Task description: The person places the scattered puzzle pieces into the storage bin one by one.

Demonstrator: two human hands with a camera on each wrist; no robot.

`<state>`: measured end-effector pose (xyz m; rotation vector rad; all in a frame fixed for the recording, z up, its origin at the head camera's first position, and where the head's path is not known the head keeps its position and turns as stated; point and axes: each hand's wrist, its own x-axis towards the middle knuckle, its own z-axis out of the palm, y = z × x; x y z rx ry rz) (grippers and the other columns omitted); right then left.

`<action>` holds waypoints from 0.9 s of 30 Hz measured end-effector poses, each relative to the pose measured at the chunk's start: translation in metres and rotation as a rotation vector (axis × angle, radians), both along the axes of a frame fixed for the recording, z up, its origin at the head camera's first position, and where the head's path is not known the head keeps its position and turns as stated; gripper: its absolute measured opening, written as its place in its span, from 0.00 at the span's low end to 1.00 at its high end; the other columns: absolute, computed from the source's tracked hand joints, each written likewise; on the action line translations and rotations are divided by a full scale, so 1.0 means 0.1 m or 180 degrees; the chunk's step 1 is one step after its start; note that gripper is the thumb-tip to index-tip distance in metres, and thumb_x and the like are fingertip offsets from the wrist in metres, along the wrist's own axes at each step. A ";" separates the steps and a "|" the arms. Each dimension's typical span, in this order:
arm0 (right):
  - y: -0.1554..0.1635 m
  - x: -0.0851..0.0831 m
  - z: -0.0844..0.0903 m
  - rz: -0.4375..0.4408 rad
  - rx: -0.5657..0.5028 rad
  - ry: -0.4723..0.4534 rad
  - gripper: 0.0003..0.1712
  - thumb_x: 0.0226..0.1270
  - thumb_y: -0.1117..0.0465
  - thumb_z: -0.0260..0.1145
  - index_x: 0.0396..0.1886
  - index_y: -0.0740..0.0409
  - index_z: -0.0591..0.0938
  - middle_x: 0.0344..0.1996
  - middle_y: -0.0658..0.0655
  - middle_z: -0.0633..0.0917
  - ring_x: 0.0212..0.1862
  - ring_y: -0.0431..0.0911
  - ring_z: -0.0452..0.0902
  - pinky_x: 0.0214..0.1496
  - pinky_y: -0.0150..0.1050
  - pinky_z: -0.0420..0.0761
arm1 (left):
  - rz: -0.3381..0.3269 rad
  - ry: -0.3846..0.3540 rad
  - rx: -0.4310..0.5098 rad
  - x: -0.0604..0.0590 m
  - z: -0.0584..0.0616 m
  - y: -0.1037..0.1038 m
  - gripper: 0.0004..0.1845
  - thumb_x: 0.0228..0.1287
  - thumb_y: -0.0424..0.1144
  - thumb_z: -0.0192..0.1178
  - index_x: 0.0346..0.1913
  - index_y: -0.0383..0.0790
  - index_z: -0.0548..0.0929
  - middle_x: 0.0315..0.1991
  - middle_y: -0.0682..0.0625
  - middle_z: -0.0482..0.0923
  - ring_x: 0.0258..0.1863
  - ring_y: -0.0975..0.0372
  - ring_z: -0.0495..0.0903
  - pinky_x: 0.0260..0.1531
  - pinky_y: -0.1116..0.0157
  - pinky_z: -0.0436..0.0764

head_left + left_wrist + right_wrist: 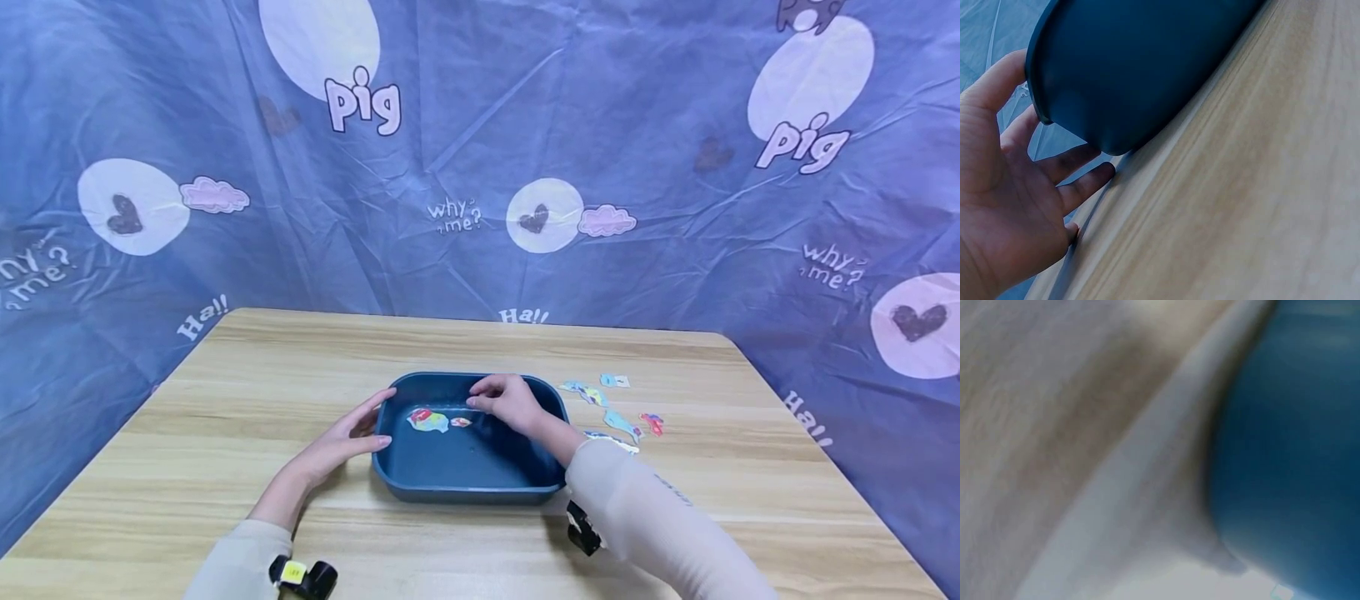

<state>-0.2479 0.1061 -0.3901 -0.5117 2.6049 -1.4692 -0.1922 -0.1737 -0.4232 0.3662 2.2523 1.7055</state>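
The right wrist view is a blur: only a blue mass, likely the tray (1297, 456), and pale out-of-focus sleeve or skin fill it, and no fingers can be made out there. The left wrist view cuts the tray (1141, 62) off at its rounded corner, so its inside is hidden from that side.

From the head view the tray (405, 479) sits near the middle of the worktop (225, 400), its long axis running left to right, open side up. Two stickers (429, 419) lie flat on its floor toward the far left; their pictures are too small to read.

The left hand (341, 437) lies beside the tray's left wall, fingers straight and relaxed, thumb up by the rim; the wrist view shows the left hand (1004, 206) with fingertips (1100, 175) reaching under the corner, holding nothing.

The right hand (508, 402) is inside the tray over its far part, fingers curled down toward the floor next to the smaller sticker. Whether they pinch anything I cannot tell.

More stickers (618, 412) lie scattered on the worktop just right of the tray; the right sleeve (645, 517) covers part of the nearest.
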 end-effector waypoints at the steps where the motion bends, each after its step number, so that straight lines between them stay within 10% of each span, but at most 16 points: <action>1: 0.02 0.00 0.03 0.0009 -0.0038 -0.0030 0.13 0.58 0.64 0.67 0.40 0.70 0.83 0.29 0.58 0.84 0.29 0.37 0.73 0.33 0.29 0.76 | -0.0001 -0.0001 0.0010 0.00 0.00 0.00 0.37 0.63 0.42 0.56 0.73 0.52 0.52 0.75 0.41 0.41 0.72 0.39 0.42 0.68 0.39 0.44; 12: 0.22 0.02 0.37 -0.0061 -0.0367 -0.0088 0.17 0.60 0.64 0.65 0.45 0.72 0.80 0.37 0.62 0.86 0.35 0.51 0.81 0.46 0.50 0.81 | -0.0002 0.0007 0.0036 0.00 -0.01 0.01 0.37 0.63 0.42 0.56 0.73 0.51 0.53 0.75 0.41 0.41 0.72 0.39 0.43 0.68 0.39 0.44; 27: 0.79 -0.08 0.56 -0.0443 -0.0377 0.0076 0.20 0.64 0.61 0.62 0.51 0.71 0.78 0.40 0.54 0.86 0.40 0.37 0.79 0.49 0.33 0.79 | -0.0011 0.0020 0.0015 -0.01 -0.02 0.00 0.36 0.64 0.42 0.56 0.73 0.52 0.53 0.75 0.41 0.41 0.72 0.38 0.43 0.67 0.38 0.44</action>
